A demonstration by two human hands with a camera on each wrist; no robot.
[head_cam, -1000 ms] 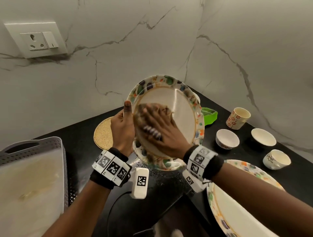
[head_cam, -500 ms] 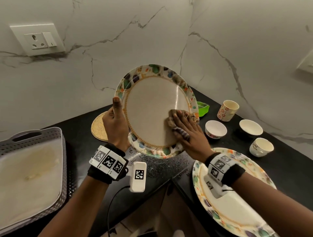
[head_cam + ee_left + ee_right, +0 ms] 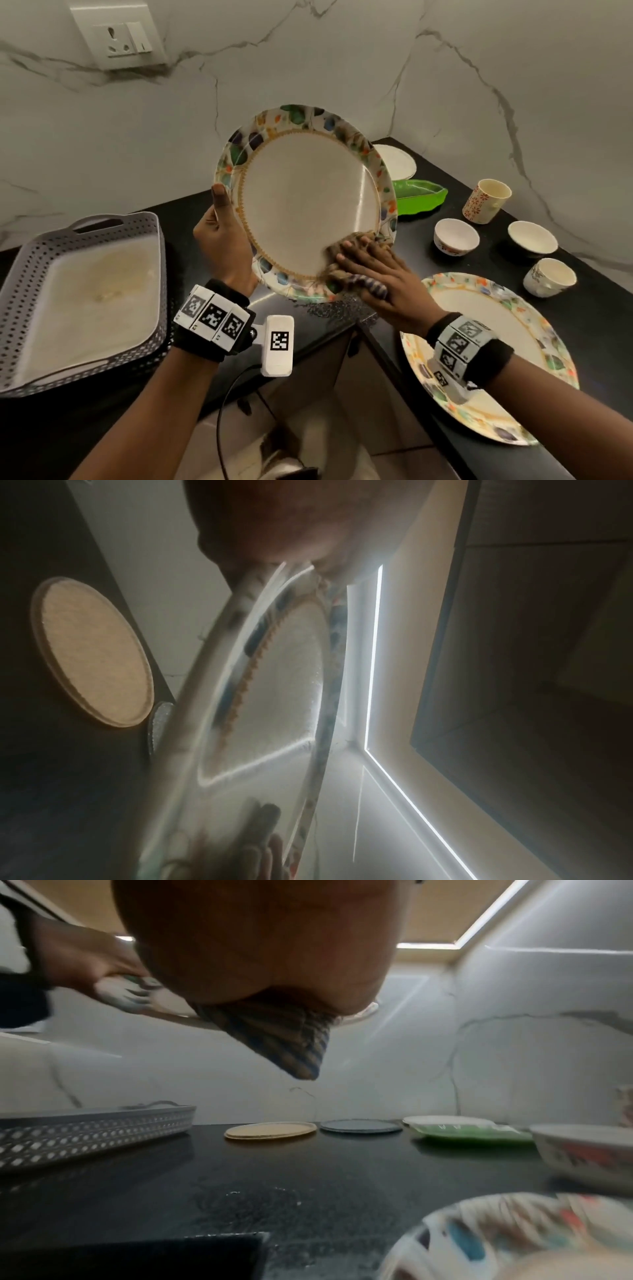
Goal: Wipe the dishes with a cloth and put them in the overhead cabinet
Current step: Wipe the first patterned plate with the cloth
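The round cream plate point(image 3: 301, 202) has a multicoloured floral rim with a gold dotted ring; the cloth point(image 3: 274, 1039) is brown with blue stripes (frayed-looking); the black speckled worktop point(image 3: 599, 325) carries a green dish point(image 3: 419, 198).

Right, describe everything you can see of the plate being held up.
The plate is large and round, with a plain cream centre, a thin gold dotted ring and a broad rim of coloured patches in green, blue and orange. It looks glossy, catching a streak of light. It is tilted up on edge above the black counter, face toward the camera. The left hand grips its left rim, thumb on the front. The right hand presses a striped cloth flat against its lower right rim.
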